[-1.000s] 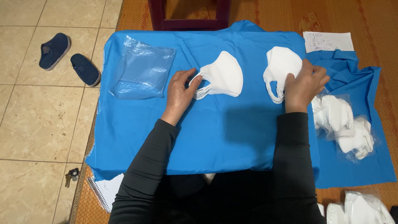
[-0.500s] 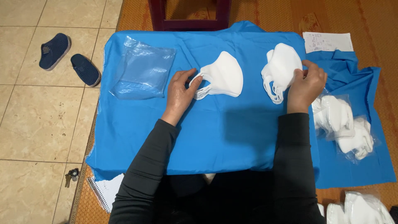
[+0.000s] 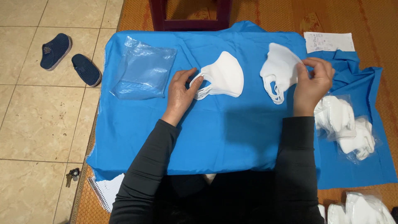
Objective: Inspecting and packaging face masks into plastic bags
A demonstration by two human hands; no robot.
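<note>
The right hand point(image 3: 311, 85), pinching a white mask point(image 3: 280, 68), has lifted it higher; the left hand point(image 3: 180, 92) stays resting open.

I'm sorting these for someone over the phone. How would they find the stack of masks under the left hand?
On the blue cloth, look mid-top, right of the clear plastic bags. The flat stack of white masks lies there, left hand on its ear loops; the other bunch is lifted in the right hand.

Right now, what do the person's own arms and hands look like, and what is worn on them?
Both arms wear long, close-fitting sleeves of dark charcoal-grey fabric, ending at the wrists. The left hand and right hand are bare: no gloves, and no watch or bracelet shows. Rings cannot be made out. The sleeves carry no visible markings or patterns.
</note>
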